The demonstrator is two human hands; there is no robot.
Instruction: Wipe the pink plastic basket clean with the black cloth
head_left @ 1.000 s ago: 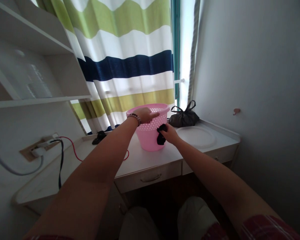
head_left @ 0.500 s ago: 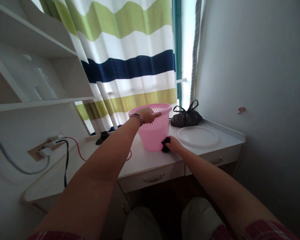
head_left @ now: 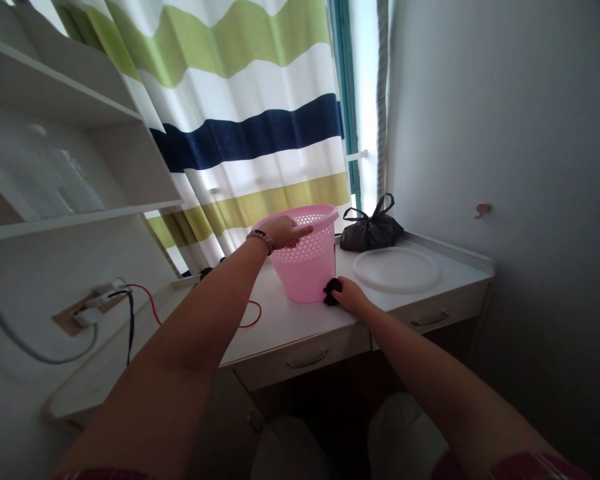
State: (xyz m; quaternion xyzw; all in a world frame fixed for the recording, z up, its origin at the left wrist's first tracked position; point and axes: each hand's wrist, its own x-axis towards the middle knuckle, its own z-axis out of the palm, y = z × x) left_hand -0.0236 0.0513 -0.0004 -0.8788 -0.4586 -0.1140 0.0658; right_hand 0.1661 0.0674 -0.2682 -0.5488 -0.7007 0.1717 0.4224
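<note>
Pink and perforated near its rim, a basket (head_left: pixel 307 270) stood upright on the table (head_left: pixel 285 333), gripped at the rim by the left hand (head_left: pixel 284 233), while the right hand (head_left: pixel 349 295) pinched a black cloth (head_left: pixel 332 292) low beside it, left of a white ring-shaped lid (head_left: pixel 396 269).

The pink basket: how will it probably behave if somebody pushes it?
The pink basket looks like thin moulded plastic, so it is probably fairly stiff and light for its size. Its base is narrower than its rim, so a high push may tip it. On the smooth-looking desktop, a low push might slide it.
</note>
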